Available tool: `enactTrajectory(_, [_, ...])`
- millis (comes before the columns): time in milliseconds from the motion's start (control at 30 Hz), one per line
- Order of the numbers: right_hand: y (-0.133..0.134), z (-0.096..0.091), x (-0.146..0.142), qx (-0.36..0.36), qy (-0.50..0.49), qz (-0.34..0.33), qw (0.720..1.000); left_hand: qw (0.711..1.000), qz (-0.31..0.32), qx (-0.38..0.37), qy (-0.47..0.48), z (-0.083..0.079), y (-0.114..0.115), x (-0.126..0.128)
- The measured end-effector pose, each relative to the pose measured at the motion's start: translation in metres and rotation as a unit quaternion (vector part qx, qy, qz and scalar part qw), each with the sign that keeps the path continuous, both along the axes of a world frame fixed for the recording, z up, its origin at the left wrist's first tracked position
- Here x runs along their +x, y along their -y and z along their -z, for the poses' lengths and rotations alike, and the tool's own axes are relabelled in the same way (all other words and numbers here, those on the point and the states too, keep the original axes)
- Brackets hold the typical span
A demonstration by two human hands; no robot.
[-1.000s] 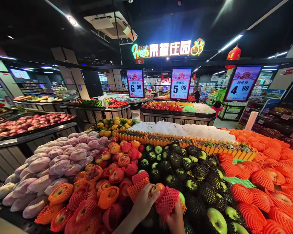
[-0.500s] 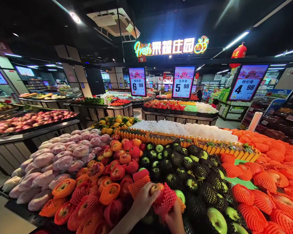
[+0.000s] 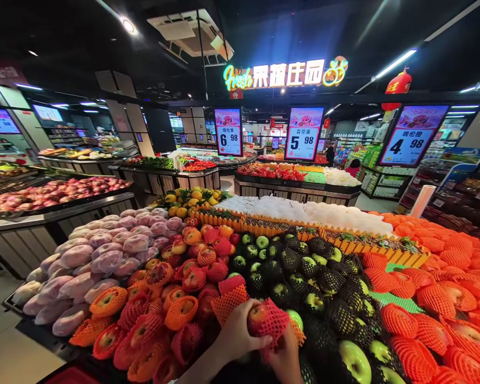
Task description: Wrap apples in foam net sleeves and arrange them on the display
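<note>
A red apple (image 3: 256,318) is held between my two hands at the bottom middle, partly inside a pink foam net sleeve (image 3: 277,323). My left hand (image 3: 237,332) grips the apple's bare left side, thumb below and fingers behind it. My right hand (image 3: 287,352) is closed round the lower right of the sleeve; most of its fingers are hidden behind it. An orange foam net (image 3: 229,305) rises just behind my left hand. Beside my right hand lies a green apple (image 3: 295,320).
Red apples in nets (image 3: 144,336) are heaped to the left, with wrapped pale fruit (image 3: 80,256) beyond. Green apples in black nets (image 3: 316,301) lie to the right, then fruit in orange nets (image 3: 436,336). A yellow picket divider (image 3: 344,245) runs behind.
My left thumb has slid down off the apple's front to its underside, leaving more red skin showing. The sleeve sits slightly further right on the apple. My view has shifted a little left.
</note>
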State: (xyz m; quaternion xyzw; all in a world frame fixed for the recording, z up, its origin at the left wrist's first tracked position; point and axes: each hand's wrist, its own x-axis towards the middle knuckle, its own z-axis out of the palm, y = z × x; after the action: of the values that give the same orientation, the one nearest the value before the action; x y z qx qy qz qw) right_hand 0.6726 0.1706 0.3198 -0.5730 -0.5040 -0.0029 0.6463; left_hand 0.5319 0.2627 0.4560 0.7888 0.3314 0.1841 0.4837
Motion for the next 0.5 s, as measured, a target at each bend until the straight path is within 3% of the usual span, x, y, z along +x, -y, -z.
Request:
enactTrajectory(200, [-0.001, 0.009, 0.004, -0.001, -0.049, 0.031, 0.998, 0.984, -0.026, -0.106, 0.143, 0.014, 0.001, 0.006])
enactTrajectory(333, [-0.001, 0.012, 0.004, 0.005, -0.045, 0.035, 0.998, 0.97, -0.006, -0.16, 0.185, 0.026, -0.002, 0.007])
enactTrajectory(400, [-0.001, 0.011, 0.001, 0.012, -0.053, 0.014, 0.998, 0.968, 0.023, -0.164, 0.19, 0.029, -0.004, 0.005])
enactTrajectory(500, [-0.002, 0.008, -0.004, 0.021, -0.069, -0.033, 0.997, 0.974, 0.057, -0.111, 0.189, 0.028, -0.006, 0.001])
